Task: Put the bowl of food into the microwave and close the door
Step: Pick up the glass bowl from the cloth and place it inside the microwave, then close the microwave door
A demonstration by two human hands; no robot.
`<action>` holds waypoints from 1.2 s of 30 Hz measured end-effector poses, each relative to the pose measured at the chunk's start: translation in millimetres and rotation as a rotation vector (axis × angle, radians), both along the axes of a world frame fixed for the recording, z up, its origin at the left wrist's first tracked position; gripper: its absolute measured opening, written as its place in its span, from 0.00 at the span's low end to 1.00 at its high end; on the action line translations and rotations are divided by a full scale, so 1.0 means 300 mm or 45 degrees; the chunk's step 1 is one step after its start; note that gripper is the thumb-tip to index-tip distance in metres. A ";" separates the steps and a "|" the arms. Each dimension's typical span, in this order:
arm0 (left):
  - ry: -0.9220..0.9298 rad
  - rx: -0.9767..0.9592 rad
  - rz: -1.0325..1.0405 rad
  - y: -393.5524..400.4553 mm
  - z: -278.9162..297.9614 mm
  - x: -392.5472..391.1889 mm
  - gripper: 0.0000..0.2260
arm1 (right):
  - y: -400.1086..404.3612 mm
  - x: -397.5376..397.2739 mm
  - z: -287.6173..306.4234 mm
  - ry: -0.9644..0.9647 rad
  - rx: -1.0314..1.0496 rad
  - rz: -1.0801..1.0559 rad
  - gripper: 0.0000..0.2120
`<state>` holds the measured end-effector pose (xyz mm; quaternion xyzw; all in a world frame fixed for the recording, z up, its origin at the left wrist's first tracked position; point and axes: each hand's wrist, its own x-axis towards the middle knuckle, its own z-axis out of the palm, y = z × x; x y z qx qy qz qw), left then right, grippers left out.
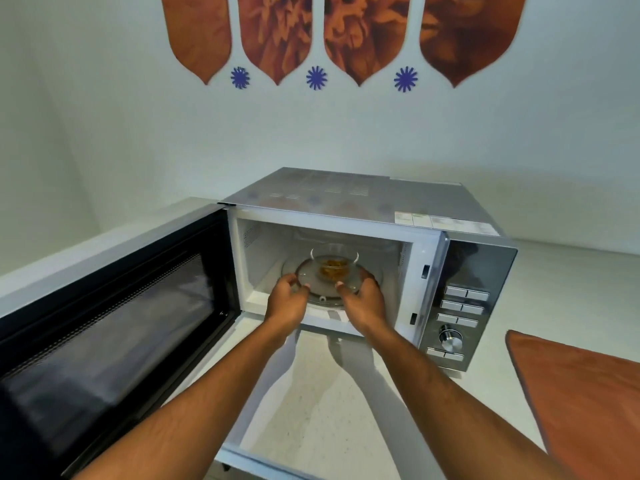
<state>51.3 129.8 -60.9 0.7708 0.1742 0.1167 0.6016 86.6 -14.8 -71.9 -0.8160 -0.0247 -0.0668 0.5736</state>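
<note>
A clear glass bowl point(331, 270) with orange-brown food in it and a flat glass lid sits inside the silver microwave point(360, 202), over the glass turntable point(320, 301). My left hand point(285, 301) grips the bowl's left rim and my right hand point(362, 301) grips its right rim, both reaching through the opening. The microwave door point(114, 320) is swung wide open to the left, its dark window facing me.
The control panel point(460, 306) with buttons and a dial is on the microwave's right front. A rust-coloured cloth point(581, 393) lies on the white counter point(311, 393) at the right. A wall with orange decorations rises behind.
</note>
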 end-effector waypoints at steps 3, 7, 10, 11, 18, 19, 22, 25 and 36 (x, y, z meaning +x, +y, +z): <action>-0.019 0.060 0.012 0.016 -0.002 -0.080 0.21 | -0.006 -0.048 0.002 -0.035 -0.065 0.016 0.26; -0.029 0.181 0.018 0.039 0.002 -0.174 0.21 | -0.018 -0.102 0.007 -0.098 -0.155 0.055 0.28; -0.055 0.280 0.009 0.055 0.019 -0.237 0.22 | -0.040 -0.150 0.019 -0.158 -0.270 0.067 0.30; -0.068 0.335 0.005 0.059 0.025 -0.263 0.22 | -0.050 -0.172 0.023 -0.187 -0.325 0.067 0.31; -0.152 1.121 -0.092 0.123 0.083 -0.491 0.28 | -0.119 -0.342 0.058 -0.360 -0.827 0.090 0.36; -0.140 1.243 -0.086 0.135 0.097 -0.531 0.30 | -0.135 -0.374 0.068 -0.374 -0.887 0.082 0.36; -0.082 1.510 -0.049 0.169 0.146 -0.643 0.33 | -0.187 -0.446 0.103 -0.461 -1.042 0.052 0.37; -0.071 1.660 0.033 0.205 0.201 -0.750 0.33 | -0.242 -0.480 0.155 -0.563 -1.199 0.024 0.38; 0.059 1.849 0.588 0.353 0.373 -0.961 0.35 | -0.442 -0.464 0.353 -0.618 -1.427 -0.254 0.39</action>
